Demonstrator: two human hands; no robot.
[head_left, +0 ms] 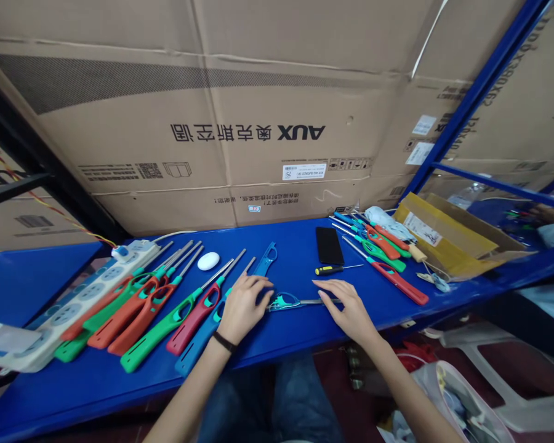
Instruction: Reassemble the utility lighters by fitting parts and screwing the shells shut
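Long-nozzle utility lighter (pixel 282 301) lying between the hands: left hand (pixel 244 309) curved over its teal end, grip unclear; right hand (pixel 348 312) open and flat beside the metal nozzle (pixel 318 301), apparently steadying it.

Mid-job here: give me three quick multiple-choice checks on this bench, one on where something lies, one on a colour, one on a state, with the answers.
1. Where does the yellow-handled screwdriver lie?
A) Inside the cardboard box
B) Just below the black phone
C) On the power strip

2. What colour is the bench top?
A) Grey
B) Blue
C) White

3. What is the left hand doing?
A) Lying over a blue-handled lighter
B) Holding the black phone
C) Gripping the screwdriver

Answers:
1. B: it lies on the bench under the phone.
2. B: blue shows between the tools.
3. A: the hand covers the handle's upper part.
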